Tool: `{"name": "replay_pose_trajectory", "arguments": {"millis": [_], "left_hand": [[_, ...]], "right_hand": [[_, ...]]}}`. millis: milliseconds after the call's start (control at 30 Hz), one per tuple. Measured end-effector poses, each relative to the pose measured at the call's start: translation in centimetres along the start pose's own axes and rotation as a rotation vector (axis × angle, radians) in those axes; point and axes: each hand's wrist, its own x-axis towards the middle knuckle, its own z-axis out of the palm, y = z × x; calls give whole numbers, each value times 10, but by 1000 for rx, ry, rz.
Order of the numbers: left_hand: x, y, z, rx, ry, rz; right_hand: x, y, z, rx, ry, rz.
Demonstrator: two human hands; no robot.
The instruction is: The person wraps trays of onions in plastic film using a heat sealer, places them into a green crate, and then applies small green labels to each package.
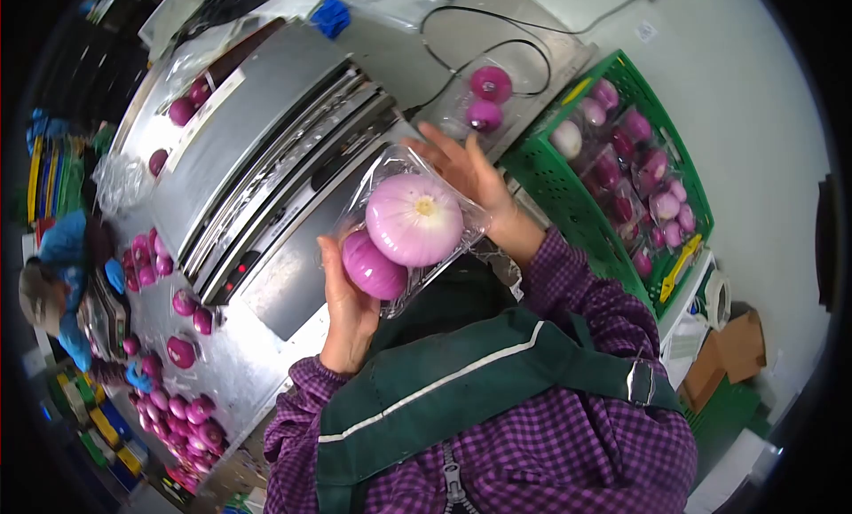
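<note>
A clear plastic-wrapped pack with two peeled purple onions (414,219), one larger than the other, is held up in front of my body. My left hand (348,305) grips its lower left side, thumb up along the smaller onion and the other fingers hidden beneath. At the pack's upper right edge is my right hand (484,181), its fingers spread and its palm turned toward the wrap. Behind the pack lies a metal wrapping machine (266,141) with long bars and a small red light.
Another wrapped pair of onions (486,97) lies on the bench near a black cable. To the right stands a green crate (568,221) filled with wrapped onions. Loose onions (182,425) are heaped on the metal table at left, where a person in blue gloves (67,283) works.
</note>
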Motion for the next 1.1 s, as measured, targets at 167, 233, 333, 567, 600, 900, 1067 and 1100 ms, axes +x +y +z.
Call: {"name": "replay_pose_trajectory", "arguments": {"millis": [167,233,333,567,600,900,1067,1100], "left_hand": [[33,-16,53,74,-38,102],[39,-26,81,97,-21,77],[54,-70,108,127,-207,205],[50,-161,172,171,-701,-55],[47,-173,177,401,-817,-126],[86,-277,282,1343,-1463,589],[105,-340,313,1926,-1549,1033],[112,-347,314,2008,-1593,1165]], "right_hand": [[-26,-18,-4,92,-100,-127],[-34,-5,-7,141,16,-319],[-53,-25,-12,237,148,-469],[-149,-111,-42,-466,592,-863],[-162,-131,-59,177,735,-690],[-351,-191,-292,54,1155,-796],[-362,-167,-360,64,1105,-596],[-357,-158,-380,47,1023,-559]]}}
